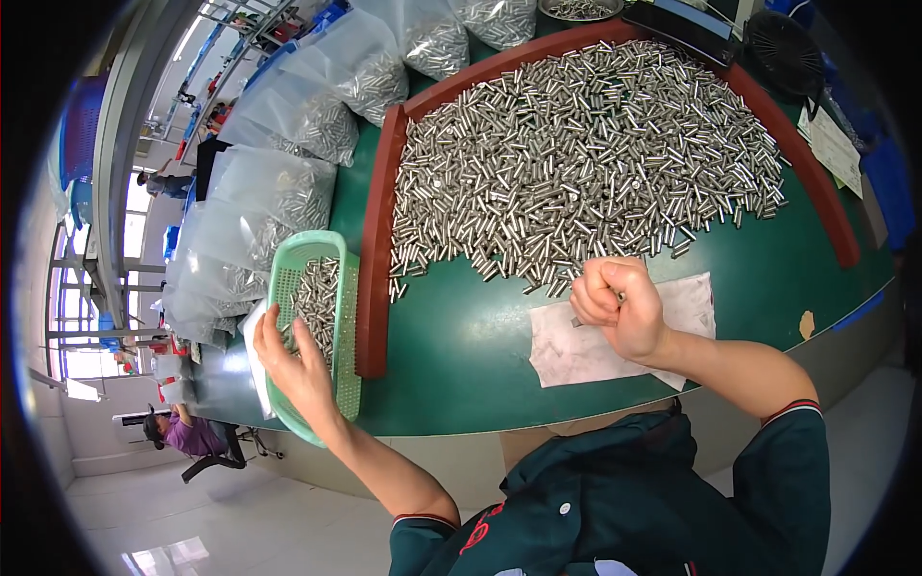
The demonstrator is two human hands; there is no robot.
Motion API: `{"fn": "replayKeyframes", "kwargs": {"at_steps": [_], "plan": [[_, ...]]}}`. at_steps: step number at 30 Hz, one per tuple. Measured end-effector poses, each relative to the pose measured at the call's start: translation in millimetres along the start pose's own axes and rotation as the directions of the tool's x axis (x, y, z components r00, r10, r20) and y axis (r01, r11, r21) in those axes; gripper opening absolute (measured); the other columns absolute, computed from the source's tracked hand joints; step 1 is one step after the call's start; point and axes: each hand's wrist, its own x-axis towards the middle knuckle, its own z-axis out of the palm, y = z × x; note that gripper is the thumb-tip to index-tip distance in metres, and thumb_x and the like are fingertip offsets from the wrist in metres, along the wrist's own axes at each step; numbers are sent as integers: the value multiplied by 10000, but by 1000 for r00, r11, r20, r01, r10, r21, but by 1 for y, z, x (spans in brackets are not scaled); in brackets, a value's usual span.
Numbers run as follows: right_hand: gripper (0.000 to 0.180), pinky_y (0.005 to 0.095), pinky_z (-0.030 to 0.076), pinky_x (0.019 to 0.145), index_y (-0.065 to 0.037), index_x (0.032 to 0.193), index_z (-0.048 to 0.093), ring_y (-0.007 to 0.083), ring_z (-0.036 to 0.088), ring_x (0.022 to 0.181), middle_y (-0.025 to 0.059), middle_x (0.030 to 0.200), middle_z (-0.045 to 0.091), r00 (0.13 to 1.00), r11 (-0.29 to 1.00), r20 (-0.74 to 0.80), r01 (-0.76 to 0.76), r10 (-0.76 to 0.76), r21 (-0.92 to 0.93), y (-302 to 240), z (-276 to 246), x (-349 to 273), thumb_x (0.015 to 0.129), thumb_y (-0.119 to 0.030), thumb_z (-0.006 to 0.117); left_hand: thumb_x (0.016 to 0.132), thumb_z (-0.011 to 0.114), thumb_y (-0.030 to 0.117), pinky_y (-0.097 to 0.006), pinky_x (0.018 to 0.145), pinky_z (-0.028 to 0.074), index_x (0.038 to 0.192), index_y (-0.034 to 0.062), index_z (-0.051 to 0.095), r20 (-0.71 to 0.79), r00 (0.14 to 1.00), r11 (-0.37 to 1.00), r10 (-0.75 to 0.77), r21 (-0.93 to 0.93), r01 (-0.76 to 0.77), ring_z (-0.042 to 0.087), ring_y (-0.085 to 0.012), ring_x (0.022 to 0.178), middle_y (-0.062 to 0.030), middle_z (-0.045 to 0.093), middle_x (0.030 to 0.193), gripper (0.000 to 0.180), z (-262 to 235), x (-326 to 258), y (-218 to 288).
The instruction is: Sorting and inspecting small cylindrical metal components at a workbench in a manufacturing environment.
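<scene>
Left hand (293, 360) rests open in a green basket (348, 317) of metal pins (317, 298). Right hand (619, 305) – curled shut, contents hidden – hovers over white paper (576, 350) beside the big pin heap (586, 154) (green surface (461, 336)).

Open room: bare green table (461, 346) is lying between 2 hands.
Blocking: red rail (376, 240) is walling off pin heap (576, 154).
Left edge: bags (279, 192) are crowding the basket (348, 336).
</scene>
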Motion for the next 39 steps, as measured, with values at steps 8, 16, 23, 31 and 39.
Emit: {"fn": "replayKeyframes", "kwargs": {"at_steps": [8, 16, 23, 31, 39], "plan": [[288, 235, 180, 405, -88, 505, 262, 77, 210, 409, -7, 432, 264, 1000, 1000, 13, -18, 18, 12, -2, -2, 2, 778, -169, 311, 706, 616, 22, -294, 530, 396, 698, 5, 578, 307, 944, 827, 120, -557, 76, 499, -201, 578, -91, 519, 616, 43, 48, -30, 106], [308, 225, 205, 403, -84, 525, 281, 79, 243, 415, -10, 465, 283, 1000, 999, 6, -13, 12, 50, 4, -2, -1, 821, -160, 322, 682, 599, 25, -359, 532, 396, 776, 24, 566, 392, 885, 870, 251, -493, -28, 488, -255, 571, -90, 499, 592, 100, 77, -50, 129], [315, 219, 194, 398, -89, 525, 273, 69, 223, 408, -20, 458, 272, 1000, 998, -2, -24, 25, 59, -1, -2, -2, 826, -167, 320, 649, 606, 32, -348, 548, 397, 732, 22, 542, 430, 859, 896, 279, -437, -73, 493, -238, 575, -85, 496, 604, 105, 67, -46, 130], [318, 218, 183, 389, -93, 519, 282, 65, 217, 404, -19, 451, 282, 999, 996, 19, -32, 31, 83, -3, -1, -2, 828, -160, 314, 681, 599, 19, -365, 590, 379, 742, 27, 518, 389, 857, 902, 338, -395, -177, 465, -266, 666, -99, 474, 696, 102, 63, -48, 127], [334, 244, 174, 401, -94, 495, 280, 84, 207, 394, -10, 421, 259, 1000, 999, -7, -25, 26, 42, -4, 4, 1, 819, -167, 320, 674, 596, 8, -382, 628, 397, 840, -18, 522, 406, 867, 903, 290, -417, -107, 475, -293, 697, -135, 487, 734, 184, 62, -50, 114]]}}
